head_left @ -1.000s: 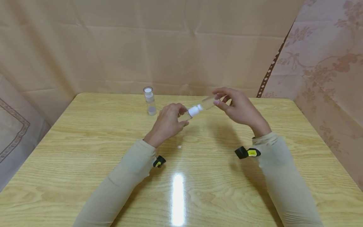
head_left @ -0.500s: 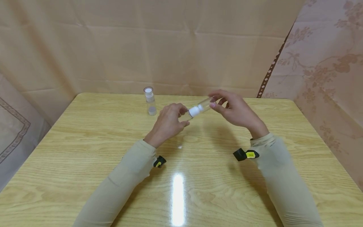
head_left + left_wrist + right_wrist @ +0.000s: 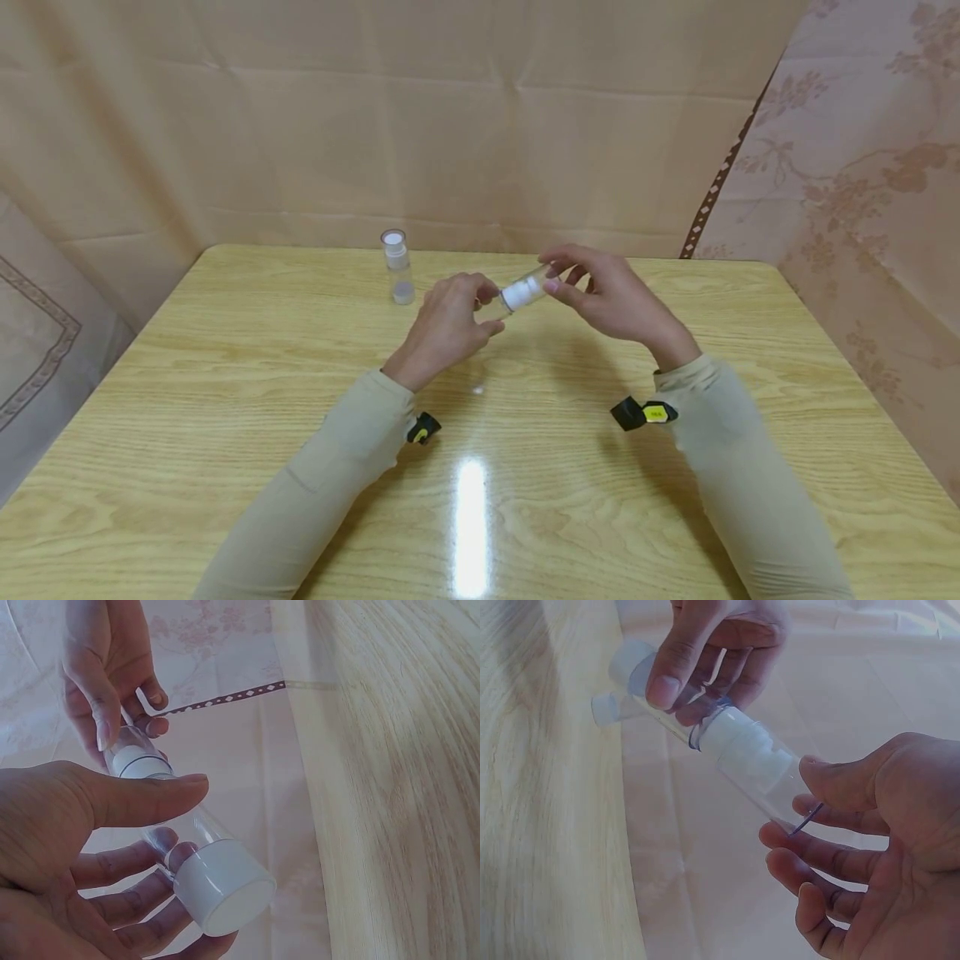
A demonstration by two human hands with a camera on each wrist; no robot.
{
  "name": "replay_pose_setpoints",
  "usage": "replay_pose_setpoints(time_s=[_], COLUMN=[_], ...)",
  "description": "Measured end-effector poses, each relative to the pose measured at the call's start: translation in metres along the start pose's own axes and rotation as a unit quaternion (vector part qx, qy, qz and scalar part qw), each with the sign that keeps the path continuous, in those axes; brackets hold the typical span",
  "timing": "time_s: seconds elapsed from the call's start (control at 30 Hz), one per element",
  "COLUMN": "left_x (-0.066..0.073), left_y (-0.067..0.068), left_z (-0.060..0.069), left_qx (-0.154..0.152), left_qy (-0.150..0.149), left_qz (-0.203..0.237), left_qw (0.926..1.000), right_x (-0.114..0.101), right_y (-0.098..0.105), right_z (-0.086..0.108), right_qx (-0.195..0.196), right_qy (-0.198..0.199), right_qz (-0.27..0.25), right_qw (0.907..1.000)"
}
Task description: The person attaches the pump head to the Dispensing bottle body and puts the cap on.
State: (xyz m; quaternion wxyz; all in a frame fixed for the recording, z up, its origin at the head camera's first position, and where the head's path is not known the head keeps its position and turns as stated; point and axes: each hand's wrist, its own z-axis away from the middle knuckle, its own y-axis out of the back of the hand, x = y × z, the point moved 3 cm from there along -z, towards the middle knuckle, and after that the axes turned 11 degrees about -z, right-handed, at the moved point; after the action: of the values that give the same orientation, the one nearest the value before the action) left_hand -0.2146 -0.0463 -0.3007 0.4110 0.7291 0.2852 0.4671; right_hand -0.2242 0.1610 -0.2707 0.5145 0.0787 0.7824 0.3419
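Observation:
My left hand (image 3: 450, 321) grips a clear pump bottle (image 3: 225, 889) by its body, tilted above the table, its white base toward the left wrist camera. A transparent cap (image 3: 761, 791) surrounds the bottle's white pump head (image 3: 739, 742). By its closed end, my right hand (image 3: 607, 296) pinches that cap between thumb and fingers. In the right wrist view the cap's other end lies close to the bottle's shoulder; whether it is fully seated I cannot tell. A second, similar bottle (image 3: 399, 271) stands upright on the table, left of my left hand.
The wood-grain table (image 3: 555, 492) stretches under both arms, with a bright light reflection near its front. A beige cloth (image 3: 465, 125) hangs behind the far edge. Flowered cloth (image 3: 877, 183) covers the right side.
My right hand has moved left and slightly down, sliding the clear cap over the white pump head. The left hand and its bottle have stayed nearly still.

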Motion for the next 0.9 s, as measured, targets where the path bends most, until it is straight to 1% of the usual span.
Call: replay_pose_setpoints(time_s=[0.3,0.53,0.9], left_x=[0.002,0.002,0.003], left_y=[0.000,-0.001,0.000], left_z=[0.000,-0.001,0.000], left_qx=[-0.005,-0.005,0.002], left_qy=[0.003,0.001,-0.004], left_qz=[0.005,0.004,-0.002], left_qw=[1.0000,1.0000,1.0000], right_x=[0.001,0.001,0.000], right_y=[-0.008,-0.011,-0.011], right_z=[-0.001,-0.001,-0.001], right_qx=[-0.007,-0.011,-0.002], right_qy=[0.007,0.009,0.013], right_qz=[-0.005,-0.002,0.007], right_qw=[0.9999,0.9999,0.9999])
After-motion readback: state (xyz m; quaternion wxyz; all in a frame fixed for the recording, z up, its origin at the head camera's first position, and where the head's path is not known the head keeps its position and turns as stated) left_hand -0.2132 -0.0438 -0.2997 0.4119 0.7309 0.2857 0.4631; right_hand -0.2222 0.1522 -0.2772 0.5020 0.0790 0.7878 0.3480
